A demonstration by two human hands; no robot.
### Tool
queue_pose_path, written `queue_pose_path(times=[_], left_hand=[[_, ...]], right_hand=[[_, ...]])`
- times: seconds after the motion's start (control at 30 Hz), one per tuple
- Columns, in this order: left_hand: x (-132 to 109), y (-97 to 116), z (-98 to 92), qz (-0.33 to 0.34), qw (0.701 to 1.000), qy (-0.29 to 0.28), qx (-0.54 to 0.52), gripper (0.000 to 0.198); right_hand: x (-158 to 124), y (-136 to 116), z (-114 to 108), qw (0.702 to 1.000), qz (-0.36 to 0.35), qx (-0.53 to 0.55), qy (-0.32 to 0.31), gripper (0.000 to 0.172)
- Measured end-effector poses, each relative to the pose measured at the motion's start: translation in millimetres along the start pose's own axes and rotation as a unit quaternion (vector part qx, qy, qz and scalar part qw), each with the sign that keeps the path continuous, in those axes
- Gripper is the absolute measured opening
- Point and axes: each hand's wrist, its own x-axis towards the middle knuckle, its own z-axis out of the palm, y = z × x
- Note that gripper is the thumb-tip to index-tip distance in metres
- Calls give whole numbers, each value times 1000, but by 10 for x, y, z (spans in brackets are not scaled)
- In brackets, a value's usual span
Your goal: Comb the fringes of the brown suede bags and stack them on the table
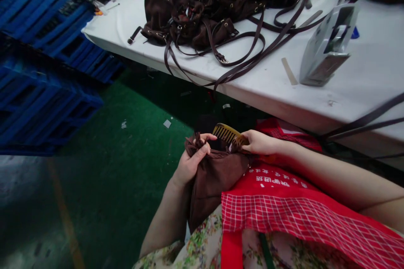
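Note:
A dark brown bag [217, 174] with a fringed, gathered edge rests on my lap, against the red apron. My left hand [191, 159] pinches the bag's fringe near its upper left corner. In my right hand [254, 142] is a yellow-brown wide-toothed comb [227, 133], held by one end, its teeth over the bag's top edge beside the fringe. The fingertips of my right hand are partly hidden behind the comb and the bag.
A white table [274, 92] crosses the view ahead, bearing a pile of dark brown bags [202, 21] with long straps, some hanging over its edge. A tape dispenser [325, 50] stands at the right. Blue pallets [41, 105] are stacked left. Scraps lie on the green floor [139, 159].

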Motion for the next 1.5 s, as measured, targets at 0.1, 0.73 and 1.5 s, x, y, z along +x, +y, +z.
queue_pose_path(times=[0.1,0.73,1.5], left_hand=[[45,22,-130,-62,998,10,29,35],[64,-123,422,40,972,-57,225,13],[153,-302,600,-84,969,-226,-48,43]], right_hand=[[-35,-3,23,994,24,102,-26,23],[-104,-43,34,970,-1,192,-148,45],[-173,-414,-9,980,21,194,-29,24]])
